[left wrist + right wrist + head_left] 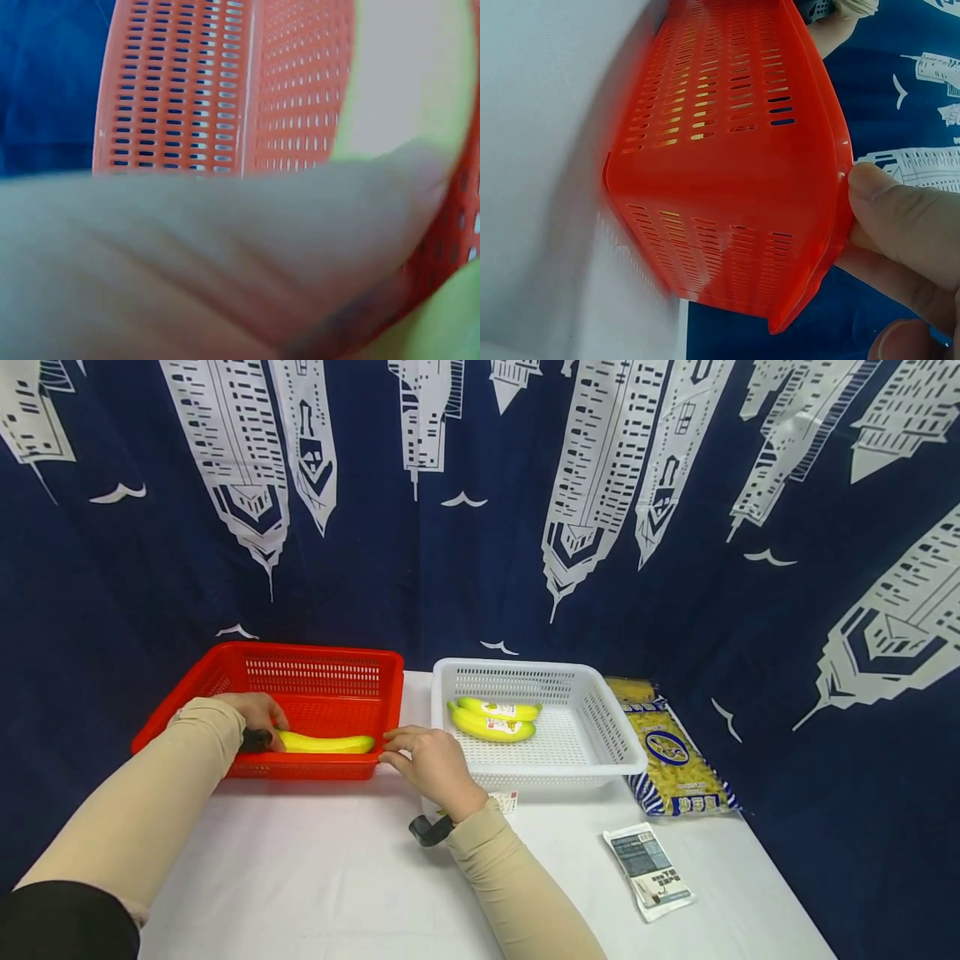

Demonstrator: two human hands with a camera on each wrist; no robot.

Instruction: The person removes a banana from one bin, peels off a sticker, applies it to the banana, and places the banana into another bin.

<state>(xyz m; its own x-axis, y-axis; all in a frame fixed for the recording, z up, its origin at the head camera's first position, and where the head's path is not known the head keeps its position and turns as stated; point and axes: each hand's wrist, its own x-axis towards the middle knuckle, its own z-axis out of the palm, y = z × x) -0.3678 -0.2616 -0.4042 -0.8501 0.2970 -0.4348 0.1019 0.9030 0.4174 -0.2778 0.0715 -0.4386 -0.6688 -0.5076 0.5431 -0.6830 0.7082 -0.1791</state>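
A yellow banana (327, 743) lies along the near wall inside the red basket (315, 766). My left hand (258, 714) reaches into that basket and grips the banana at its left end. Up close in the left wrist view, my thumb (375, 214) presses on a pale, overexposed yellow banana (409, 75); the other fingers are mostly hidden. At the basket's front right corner, my right hand (431, 764) pinches the rim between thumb and fingers, as the right wrist view also shows on the red rim (840, 172).
A white basket (615, 758) holds two labelled bananas (495, 727). Beside it lies a bag of pasta (675, 760), and nearer the table's right edge a white packet (651, 870). A partly hidden labelled item (504, 802) sits behind my right wrist. A dark blue curtain (480, 577) hangs behind.
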